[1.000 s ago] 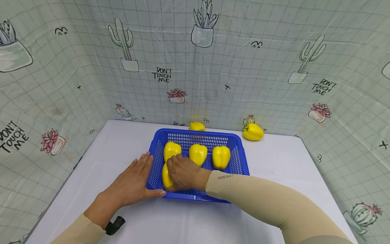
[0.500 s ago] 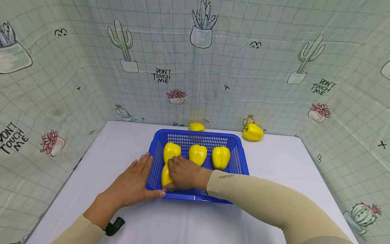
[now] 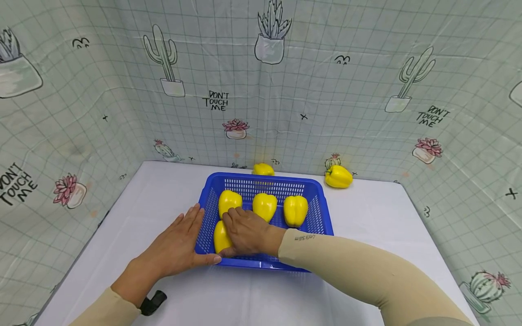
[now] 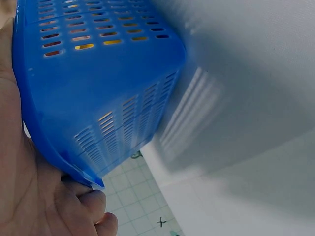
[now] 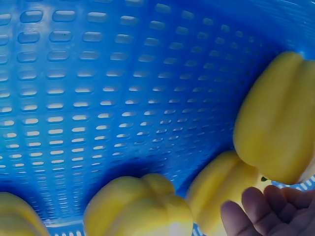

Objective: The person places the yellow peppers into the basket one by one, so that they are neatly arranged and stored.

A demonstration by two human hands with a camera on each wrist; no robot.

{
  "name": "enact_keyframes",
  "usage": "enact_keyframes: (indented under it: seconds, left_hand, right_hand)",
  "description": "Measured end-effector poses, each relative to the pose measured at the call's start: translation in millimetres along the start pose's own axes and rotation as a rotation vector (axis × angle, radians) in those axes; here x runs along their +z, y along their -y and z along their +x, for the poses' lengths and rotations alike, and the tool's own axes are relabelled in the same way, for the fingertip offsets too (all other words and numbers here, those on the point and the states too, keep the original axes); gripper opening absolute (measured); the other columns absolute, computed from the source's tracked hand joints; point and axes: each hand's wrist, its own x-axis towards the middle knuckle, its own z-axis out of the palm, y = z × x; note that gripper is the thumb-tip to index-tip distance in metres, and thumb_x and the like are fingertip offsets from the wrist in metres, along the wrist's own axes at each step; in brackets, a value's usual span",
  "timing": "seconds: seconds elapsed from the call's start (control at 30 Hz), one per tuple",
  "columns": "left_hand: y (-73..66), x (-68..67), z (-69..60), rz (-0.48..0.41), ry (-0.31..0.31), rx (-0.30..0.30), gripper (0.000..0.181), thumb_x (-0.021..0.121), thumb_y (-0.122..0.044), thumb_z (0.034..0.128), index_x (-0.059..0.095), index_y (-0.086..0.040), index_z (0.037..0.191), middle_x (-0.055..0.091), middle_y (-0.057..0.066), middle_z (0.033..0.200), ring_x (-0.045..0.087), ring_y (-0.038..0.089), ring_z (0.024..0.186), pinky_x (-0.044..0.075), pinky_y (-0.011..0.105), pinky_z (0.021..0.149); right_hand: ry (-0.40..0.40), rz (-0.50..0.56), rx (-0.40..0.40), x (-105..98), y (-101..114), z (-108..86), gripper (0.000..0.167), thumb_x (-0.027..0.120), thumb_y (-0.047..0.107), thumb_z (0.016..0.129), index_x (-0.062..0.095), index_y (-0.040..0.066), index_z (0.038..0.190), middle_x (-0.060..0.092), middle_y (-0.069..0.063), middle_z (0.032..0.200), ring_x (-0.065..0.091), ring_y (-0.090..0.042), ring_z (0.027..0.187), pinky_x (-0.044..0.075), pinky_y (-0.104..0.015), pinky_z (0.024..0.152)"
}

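Observation:
In the head view a blue slotted basket (image 3: 326, 213) holds several yellow peppers; three stand in a back row (image 3: 230, 202), (image 3: 264, 207), (image 3: 295, 211). The right hand (image 3: 248, 231) reaches in at the front left corner, its fingers curled around the right side of a fourth pepper (image 3: 220, 237). The right wrist view shows that pepper (image 5: 275, 123) near the curled fingertips (image 5: 256, 206). The left hand (image 3: 175, 244) lies with straight fingers along the basket's left rim, thumb on the front corner. In the left wrist view the left hand (image 4: 39, 187) touches the basket's edge (image 4: 44, 142).
Behind the basket lies one yellow pepper (image 3: 263, 169), partly hidden by its rim. Another pepper (image 3: 339, 176) lies to the right of it, near the back edge of the white table (image 3: 367, 213). A patterned cloth (image 3: 285, 99) hangs behind and at both sides.
The pepper under the right hand has shifted slightly left and toward the front, and more of it shows. The left hand and the basket have barely moved.

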Motion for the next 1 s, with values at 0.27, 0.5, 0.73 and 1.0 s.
enact_keyframes:
  seconds: [0.27, 0.5, 0.73, 1.0]
  left_hand:
    - [0.1, 0.4, 1.0, -0.006, 0.009, -0.007, 0.125, 0.065, -0.08, 0.086, 0.026, 0.011, 0.162, 0.023, 0.031, 0.17, 0.026, 0.044, 0.159, 0.024, 0.06, 0.129]
    - [-0.5, -0.3, 1.0, -0.006, 0.031, -0.027, 0.128, 0.062, -0.084, 0.0848, 0.024, 0.01, 0.163, 0.022, 0.031, 0.171, 0.025, 0.044, 0.16, 0.023, 0.06, 0.129]
    - [0.2, 0.3, 0.2, 0.007, 0.017, -0.018, 0.131, 0.056, -0.09, 0.0831, 0.026, 0.01, 0.162, 0.024, 0.03, 0.17, 0.027, 0.043, 0.159, 0.024, 0.061, 0.129]
    - [1.3, 1.6, 0.7, -0.009, 0.009, -0.014, 0.132, 0.056, -0.091, 0.082, 0.026, 0.01, 0.162, 0.024, 0.031, 0.17, 0.028, 0.044, 0.159, 0.025, 0.061, 0.128]
  right_hand:
    - [-0.041, -0.025, 0.008, 2.1, -2.0, -1.0, 0.089, 0.045, 0.087, 0.091, 0.051, 0.011, 0.138, 0.059, -0.002, 0.115, 0.057, -0.017, 0.103, 0.057, -0.027, 0.093]
    - [-0.072, -0.041, 0.0, -3.9, -8.6, -4.3, 0.089, 0.044, 0.091, 0.089, 0.053, 0.012, 0.131, 0.058, -0.001, 0.108, 0.056, -0.017, 0.098, 0.056, -0.028, 0.087]
    - [-0.091, -0.072, -0.001, -21.3, -25.3, -12.7, 0.091, 0.042, 0.09, 0.09, 0.056, 0.011, 0.133, 0.061, -0.002, 0.115, 0.055, -0.018, 0.098, 0.055, -0.03, 0.086]
    - [-0.184, -0.03, 0.059, -38.6, -67.9, -33.2, 0.092, 0.059, 0.08, 0.091, 0.055, 0.004, 0.142, 0.062, -0.01, 0.128, 0.06, -0.026, 0.115, 0.055, -0.04, 0.097]
